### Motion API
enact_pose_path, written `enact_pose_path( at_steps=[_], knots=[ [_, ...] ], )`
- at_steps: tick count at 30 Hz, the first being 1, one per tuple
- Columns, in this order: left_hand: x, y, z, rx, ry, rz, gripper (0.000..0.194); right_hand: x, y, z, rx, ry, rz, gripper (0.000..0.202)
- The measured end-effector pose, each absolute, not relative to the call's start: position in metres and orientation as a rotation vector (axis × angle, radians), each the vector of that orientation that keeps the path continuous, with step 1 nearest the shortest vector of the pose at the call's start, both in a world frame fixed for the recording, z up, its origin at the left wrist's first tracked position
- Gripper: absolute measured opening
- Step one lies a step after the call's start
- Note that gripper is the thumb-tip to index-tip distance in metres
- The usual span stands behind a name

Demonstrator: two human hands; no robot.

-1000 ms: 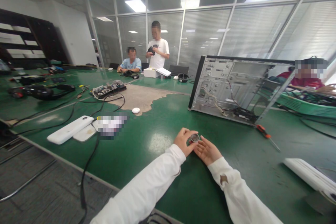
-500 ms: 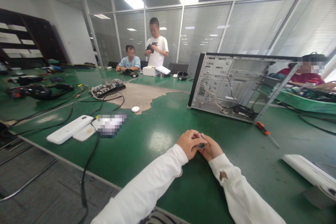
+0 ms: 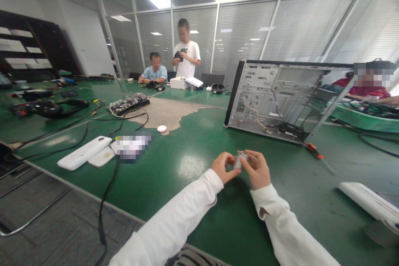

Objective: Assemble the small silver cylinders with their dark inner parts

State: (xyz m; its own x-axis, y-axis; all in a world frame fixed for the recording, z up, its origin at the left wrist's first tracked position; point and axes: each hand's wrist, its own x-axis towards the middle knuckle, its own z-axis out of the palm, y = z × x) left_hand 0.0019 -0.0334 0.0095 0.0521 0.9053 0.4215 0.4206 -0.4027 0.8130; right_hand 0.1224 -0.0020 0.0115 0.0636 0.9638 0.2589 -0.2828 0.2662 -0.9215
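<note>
A small silvery-grey cylindrical object (image 3: 237,162) is held above the green table (image 3: 174,187), between both of my hands. My left hand (image 3: 223,168) has its fingers and thumb closed on the left side of it. From the right, my right hand (image 3: 258,169) grips its upper part with bent fingers. What exactly the small object is cannot be made out. Just beyond my hands stands an open metal computer case (image 3: 264,99). An orange and black screwdriver (image 3: 315,151) lies to the right, by the case's lower corner.
White devices (image 3: 84,153) and black cables lie on the left; a circuit assembly (image 3: 129,104) is farther back. At the right are another white device (image 3: 368,201) and a green basket (image 3: 364,119). Two people are across the table, another at the far right.
The small object has been turned from showing its round end to showing its side. My right hand has shifted slightly right and its fingers are raised over the top.
</note>
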Motion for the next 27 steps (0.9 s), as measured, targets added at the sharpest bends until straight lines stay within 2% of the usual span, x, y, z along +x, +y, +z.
enact_pose_path(
  at_steps=[10,19,23,27],
  knots=[
    [0.0,-0.032,0.011,1.708,1.283,1.32,0.044,0.111,-0.026,0.027,-0.75,-1.204,1.064,0.034],
    [-0.005,-0.024,0.002,1.799,1.412,1.36,0.038,0.114,-0.037,0.044,-0.782,-1.552,0.96,0.021],
    [-0.007,-0.023,0.002,1.829,1.5,1.335,0.031,0.118,-0.032,0.036,-0.786,-1.611,0.877,0.018],
    [-0.01,-0.023,0.003,1.9,1.618,1.286,0.032,0.123,-0.023,0.026,-0.814,-1.649,0.806,0.016]
  ],
)
